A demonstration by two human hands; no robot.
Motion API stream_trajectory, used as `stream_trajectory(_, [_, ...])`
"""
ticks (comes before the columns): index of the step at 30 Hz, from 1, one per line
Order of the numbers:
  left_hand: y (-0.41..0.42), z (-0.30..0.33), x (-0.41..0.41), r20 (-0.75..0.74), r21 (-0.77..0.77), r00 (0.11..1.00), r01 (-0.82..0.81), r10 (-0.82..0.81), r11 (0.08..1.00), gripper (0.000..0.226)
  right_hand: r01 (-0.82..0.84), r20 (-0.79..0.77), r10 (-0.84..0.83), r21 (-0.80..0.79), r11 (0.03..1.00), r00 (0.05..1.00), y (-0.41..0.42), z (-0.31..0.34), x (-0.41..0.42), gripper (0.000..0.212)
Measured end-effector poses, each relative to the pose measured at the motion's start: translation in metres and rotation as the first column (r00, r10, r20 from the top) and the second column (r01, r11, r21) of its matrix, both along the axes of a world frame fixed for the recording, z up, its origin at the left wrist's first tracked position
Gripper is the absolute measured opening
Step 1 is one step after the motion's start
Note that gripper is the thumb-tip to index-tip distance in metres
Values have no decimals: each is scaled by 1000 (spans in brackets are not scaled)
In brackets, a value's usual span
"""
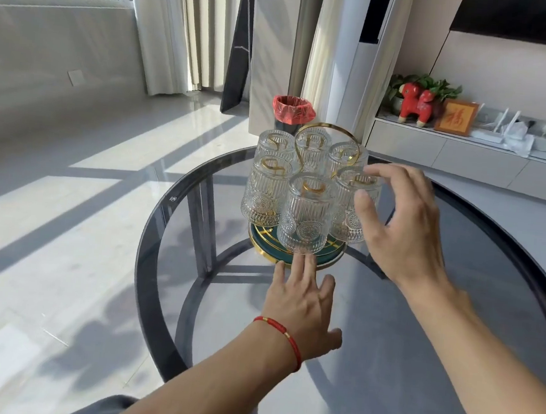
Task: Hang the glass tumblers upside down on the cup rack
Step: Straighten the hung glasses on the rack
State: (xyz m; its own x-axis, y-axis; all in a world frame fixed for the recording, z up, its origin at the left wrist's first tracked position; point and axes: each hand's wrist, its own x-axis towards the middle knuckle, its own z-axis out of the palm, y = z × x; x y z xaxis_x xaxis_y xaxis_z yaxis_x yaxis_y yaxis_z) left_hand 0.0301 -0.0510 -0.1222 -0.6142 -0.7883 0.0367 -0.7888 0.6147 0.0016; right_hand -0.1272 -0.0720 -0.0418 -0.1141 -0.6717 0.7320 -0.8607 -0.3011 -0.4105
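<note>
With six glass tumblers [302, 216] already hanging mouth-down around the gold cup rack [328, 135] at the worktop's [453, 324] twelve o'clock side, the job looks all but finished. The right hand [403, 226], fingers spread and empty, hovers just beside the three o'clock tumbler [348, 210]. The left hand [302, 303] lies open, fingertips at the rack's green base [263, 243]. No loose tumblers show.
</note>
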Motion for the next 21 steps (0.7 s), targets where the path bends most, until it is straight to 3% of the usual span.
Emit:
stream_trajectory(4, [-11, -11, 6, -168, -97, 983, 60, -76, 993, 75, 28, 177, -57, 162, 986, 983, -1, -9, -27, 48])
stream_trajectory(8, [-31, -19, 17, -251, -159, 953, 132, -169, 978, 64, -60, 158, 23, 232, 971, 987, -10, -13, -31, 61])
stream_trajectory(15, [-40, -33, 17, -290, -234, 938, 125, -191, 964, 55, -133, 91, 117, 194, 972, 989, -26, -11, -28, 58])
stream_trajectory(21, [-40, -34, 19, -294, -219, 939, 115, -178, 969, 52, -137, 136, 114, 170, 976, 984, -32, -10, -25, 54])
